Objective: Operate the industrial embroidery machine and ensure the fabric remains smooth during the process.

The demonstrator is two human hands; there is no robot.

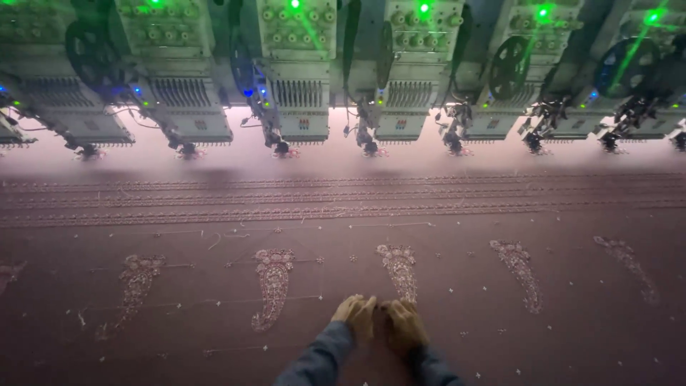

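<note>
Dim workshop, pink-lit: a long multi-head embroidery machine (343, 78) runs across the top of the view, green indicator lights glowing on each head. Below it, stretched flat and filling the rest of the view, lies the maroon fabric (500, 336).

Fabric look: dusky red-brown, taut, scattered with small stitched dots and loose thread ends. Several fine stitched border lines (343, 200) run left to right across its upper part. Under them sits a row of pale paisley motifs, evenly spaced, tails pointing down.

Both hands rest on the cloth at bottom centre, side by side and touching, just at the lower tip of the central paisley (400, 270). Left hand (355, 313): fingers curled, pressed to the fabric; whether the grip pinches anything cannot be told. Right hand (404, 325): same, fingers bent down onto the cloth, grip unclear. Grey-blue sleeves (318, 357) cover both forearms.

Neighbouring paisley (272, 286) lies just left of the hands, apart from them.
</note>
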